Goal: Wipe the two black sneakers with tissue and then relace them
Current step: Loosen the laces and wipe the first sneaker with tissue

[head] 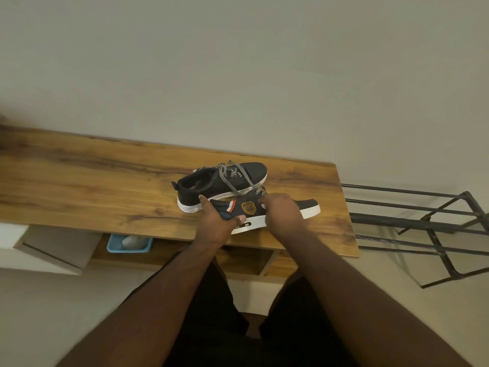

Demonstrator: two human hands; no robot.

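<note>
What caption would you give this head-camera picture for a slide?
Both hands, left hand and right hand, hold the near sneaker on a wooden table.

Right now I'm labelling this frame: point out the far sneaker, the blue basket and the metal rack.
far sneaker (197,182), head view, heel collar.
blue basket (112,246), head view, left rim.
metal rack (412,193), head view, top bar.

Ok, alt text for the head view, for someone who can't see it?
Both hands hold the near black sneaker on a wooden table: left hand grips its heel, right hand covers its laces. The second sneaker lies behind.
</note>
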